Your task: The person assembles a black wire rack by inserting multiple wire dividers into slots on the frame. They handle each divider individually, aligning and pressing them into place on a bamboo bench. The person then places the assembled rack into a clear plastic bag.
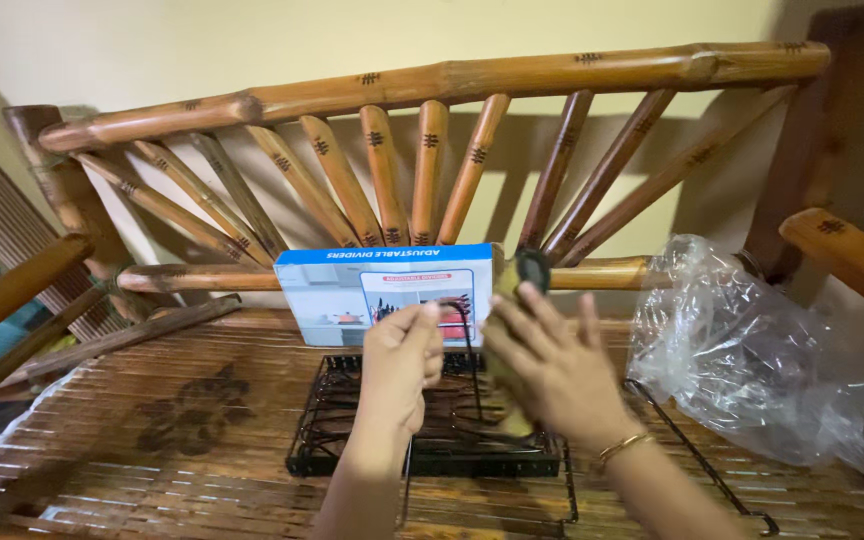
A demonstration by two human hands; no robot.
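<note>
Two bare hands work over a black wire rack (pixel 422 445) that lies flat on the slatted seat of a bamboo bench (pixel 152 420). The left hand (pixel 399 365) pinches the top of a thin upright wire divider (pixel 467 340), its fingers closed on the loop. The right hand (pixel 552 365), a gold bracelet (pixel 620 450) on its wrist, has its fingers wrapped around a yellowish handle with a round black end (pixel 532 268); it looks like a tool, though blur keeps me from telling which kind. By the look of it, the step in hand is fitting the divider upright into the rack's base: the left hand steadies it while the right works at it. The next move would call for holding the wire plumb and keeping the base from sliding on the slats. Another loose wire piece (pixel 702 455) lies on the seat to the right, beside a crumpled clear plastic bag (pixel 752 350). Behind the hands, a blue and white product box (pixel 352 295) leans against the fan-shaped backrest (pixel 422 150).
</note>
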